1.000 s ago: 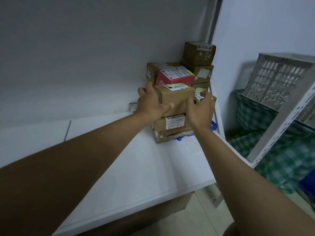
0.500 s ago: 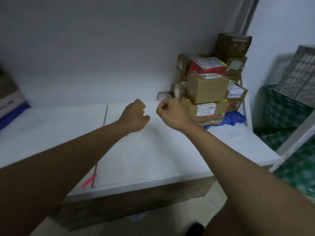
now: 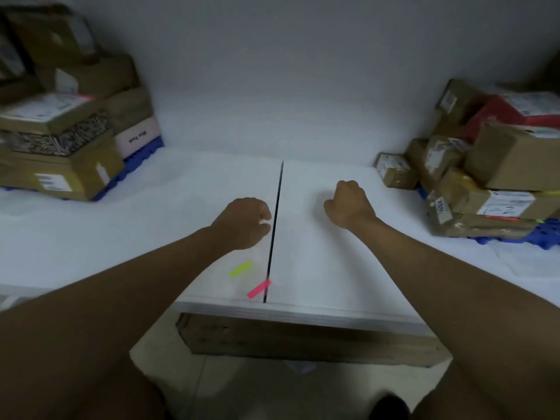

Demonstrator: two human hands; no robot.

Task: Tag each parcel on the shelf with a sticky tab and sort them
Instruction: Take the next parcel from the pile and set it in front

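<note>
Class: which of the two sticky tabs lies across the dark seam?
The pink tab: its upper end crosses the seam. The yellow-green tab lies clear, left of it.

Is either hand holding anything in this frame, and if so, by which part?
Nothing is held. The left hand and right hand are both curled and empty above the white shelf.

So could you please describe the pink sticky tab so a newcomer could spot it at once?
Start at the white shelf and follow its dark centre seam toward the front edge. The pink sticky tab lies there, its tip touching the seam; the yellow-green tab lies farther left, clear of it.
</note>
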